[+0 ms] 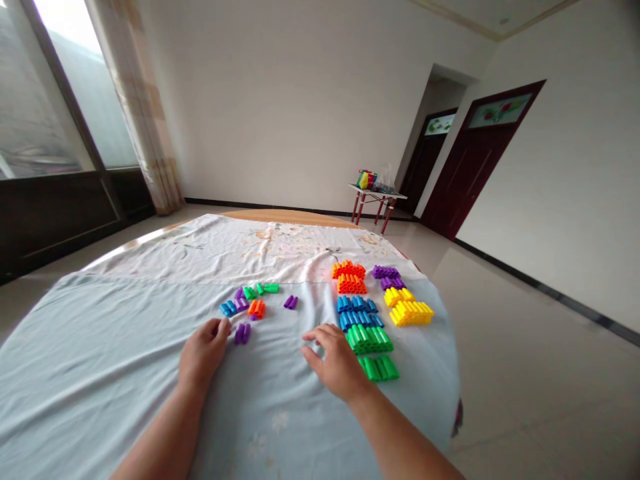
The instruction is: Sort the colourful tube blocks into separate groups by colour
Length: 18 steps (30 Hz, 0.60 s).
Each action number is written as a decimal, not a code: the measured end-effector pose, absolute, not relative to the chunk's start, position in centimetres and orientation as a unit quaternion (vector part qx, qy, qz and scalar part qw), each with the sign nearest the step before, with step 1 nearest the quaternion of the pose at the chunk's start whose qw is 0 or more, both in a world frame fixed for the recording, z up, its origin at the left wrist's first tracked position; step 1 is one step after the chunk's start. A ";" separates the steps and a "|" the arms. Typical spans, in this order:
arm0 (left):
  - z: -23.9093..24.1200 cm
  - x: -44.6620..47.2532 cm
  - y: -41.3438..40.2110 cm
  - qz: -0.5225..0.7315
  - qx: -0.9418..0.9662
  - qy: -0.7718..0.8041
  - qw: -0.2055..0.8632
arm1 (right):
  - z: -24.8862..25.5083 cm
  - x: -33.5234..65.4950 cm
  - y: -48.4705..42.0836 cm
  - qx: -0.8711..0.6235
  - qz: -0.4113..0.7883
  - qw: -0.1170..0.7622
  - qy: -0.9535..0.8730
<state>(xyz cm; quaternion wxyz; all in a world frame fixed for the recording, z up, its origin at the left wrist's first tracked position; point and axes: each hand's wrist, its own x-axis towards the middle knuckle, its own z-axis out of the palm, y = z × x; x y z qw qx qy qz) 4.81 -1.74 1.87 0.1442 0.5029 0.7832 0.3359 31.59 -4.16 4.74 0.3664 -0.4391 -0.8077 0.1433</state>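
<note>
My left hand point(204, 352) rests on the pale blue cloth point(100, 360), fingers curled loosely, fingertips beside a purple tube piece point(243, 333). It holds nothing that I can see. My right hand point(336, 360) lies flat on the cloth with fingers spread, just left of the green tube stacks point(370, 339). Loose blue point(229, 307), orange point(257, 308), green point(261, 289) and purple point(291, 302) pieces lie scattered ahead of my left hand. Sorted stacks sit to the right: orange point(350, 277), blue point(359, 311), purple point(387, 277), yellow point(407, 308).
The round table point(290, 216) is covered by the blue cloth and a white floral cloth point(225, 247). Its right edge drops to the tiled floor point(525, 373). A small side table point(377, 197) with bright items stands by the dark doors point(475, 160). Windows are at left.
</note>
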 end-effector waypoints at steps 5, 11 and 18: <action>1.5 4.5 -1.7 0.363 0.502 0.772 0.146 | 4.3 27.1 -0.7 -0.426 0.171 0.353 -0.815; 1.3 4.5 -1.7 0.385 0.503 0.767 0.106 | 4.4 21.2 4.4 -0.430 0.148 0.320 -0.831; 0.0 3.8 -0.9 0.373 0.521 0.766 0.053 | 3.5 12.7 8.3 -0.410 0.080 0.206 -0.885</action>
